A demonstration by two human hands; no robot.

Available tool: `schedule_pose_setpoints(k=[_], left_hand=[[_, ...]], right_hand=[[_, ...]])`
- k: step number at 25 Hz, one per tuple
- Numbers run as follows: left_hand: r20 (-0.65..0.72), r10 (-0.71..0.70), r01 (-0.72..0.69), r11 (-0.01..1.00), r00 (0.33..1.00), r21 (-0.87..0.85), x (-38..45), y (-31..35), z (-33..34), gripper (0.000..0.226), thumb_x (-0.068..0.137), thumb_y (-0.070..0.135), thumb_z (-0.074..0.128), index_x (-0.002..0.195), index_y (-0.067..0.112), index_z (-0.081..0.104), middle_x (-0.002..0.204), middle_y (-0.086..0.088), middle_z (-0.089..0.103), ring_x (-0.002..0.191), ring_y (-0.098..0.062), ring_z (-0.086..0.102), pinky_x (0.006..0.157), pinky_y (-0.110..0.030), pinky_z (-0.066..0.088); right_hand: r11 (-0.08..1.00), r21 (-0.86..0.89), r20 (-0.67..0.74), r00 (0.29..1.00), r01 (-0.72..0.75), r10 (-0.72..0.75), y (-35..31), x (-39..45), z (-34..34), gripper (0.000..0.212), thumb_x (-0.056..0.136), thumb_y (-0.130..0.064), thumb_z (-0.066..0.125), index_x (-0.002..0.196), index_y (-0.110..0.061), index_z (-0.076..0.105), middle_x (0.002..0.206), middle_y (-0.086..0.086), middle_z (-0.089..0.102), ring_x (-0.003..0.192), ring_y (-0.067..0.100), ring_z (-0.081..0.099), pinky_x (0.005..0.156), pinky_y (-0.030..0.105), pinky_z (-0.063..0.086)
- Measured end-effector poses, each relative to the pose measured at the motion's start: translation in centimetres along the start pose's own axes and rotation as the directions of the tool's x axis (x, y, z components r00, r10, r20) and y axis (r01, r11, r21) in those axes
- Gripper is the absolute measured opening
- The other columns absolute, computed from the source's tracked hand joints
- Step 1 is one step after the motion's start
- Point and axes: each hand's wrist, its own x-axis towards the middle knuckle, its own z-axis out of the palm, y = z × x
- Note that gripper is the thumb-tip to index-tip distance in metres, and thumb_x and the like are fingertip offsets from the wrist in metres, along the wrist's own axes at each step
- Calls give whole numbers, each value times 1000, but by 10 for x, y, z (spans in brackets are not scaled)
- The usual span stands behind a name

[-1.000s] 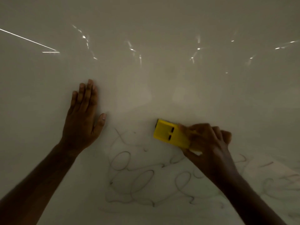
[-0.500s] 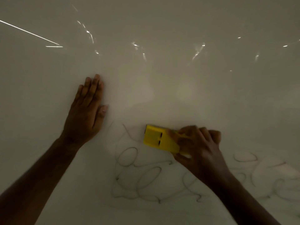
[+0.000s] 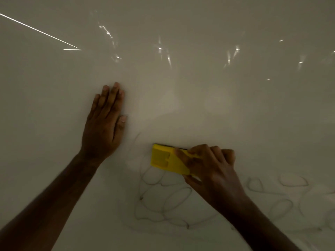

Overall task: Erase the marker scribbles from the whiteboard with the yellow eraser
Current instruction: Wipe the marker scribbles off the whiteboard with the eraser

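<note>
The whiteboard (image 3: 181, 78) fills the whole view in dim light. My right hand (image 3: 212, 169) grips the yellow eraser (image 3: 165, 159) and presses it flat on the board at the top of a cluster of looping grey marker scribbles (image 3: 163, 200). More loops (image 3: 282, 192) lie to the right of my forearm. My left hand (image 3: 104, 124) rests flat on the board with fingers together, up and to the left of the eraser, holding nothing. A pale wiped patch shows just left of the eraser.
Small bright light reflections (image 3: 163, 49) speckle the upper board, and a thin bright streak (image 3: 39, 31) crosses the top left. Both forearms reach in from the bottom corners.
My right hand has slid the eraser leftward across the scribbles. Marks near the upper part of the left cluster have faded. The left hand keeps its place on the board.
</note>
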Motion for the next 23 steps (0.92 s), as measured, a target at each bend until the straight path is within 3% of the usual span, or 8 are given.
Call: schedule_pose_setpoints(k=[3, 6, 12, 18, 23], left_hand=[[-31, -5, 3, 999, 1000, -44, -2, -3, 1, 55, 116, 20, 33, 166, -2, 34, 176, -17, 29, 167, -33, 19, 137, -49, 16], [-53, -22, 21, 999, 998, -28, -6, -5, 0, 53, 115, 17, 35, 165, -1, 36, 176, -16, 30, 167, -34, 21, 136, -51, 19], [-42, -21, 21, 1000, 999, -15, -11, -5, -3, 53, 116, 18, 35, 166, 0, 36, 176, -15, 29, 167, -36, 20, 136, -51, 17], [-51, -24, 22, 999, 998, -30, -12, -9, -1, 53, 116, 20, 36, 165, -1, 38, 175, -16, 31, 167, -35, 21, 136, -50, 18], [-21, 10, -11, 999, 1000, -42, -14, -14, -4, 54, 117, 22, 36, 165, -2, 36, 175, -16, 30, 167, -32, 20, 136, -48, 18]], right_hand=[[996, 5, -95, 992, -87, 87, 0, 30, -1, 66, 83, -42, 80, 145, -35, 61, 118, 1, 61, 98, 26, 54, 80, 42, 35], [993, 50, -100, 988, -111, 116, -32, 63, 16, 66, 82, -42, 77, 145, -33, 61, 116, 3, 61, 97, 26, 52, 79, 41, 34], [998, 18, 41, 998, 53, -53, -37, 13, 17, 64, 84, -41, 68, 147, -35, 56, 114, 1, 62, 92, 27, 61, 78, 42, 41], [1000, -3, -94, 996, -8, 8, -27, 53, 15, 63, 83, -40, 76, 144, -31, 62, 112, 4, 62, 93, 29, 58, 78, 43, 39], [989, -6, -10, 989, 148, -148, -76, 29, 48, 54, 86, -34, 66, 140, -33, 61, 105, 1, 63, 84, 26, 57, 76, 40, 34]])
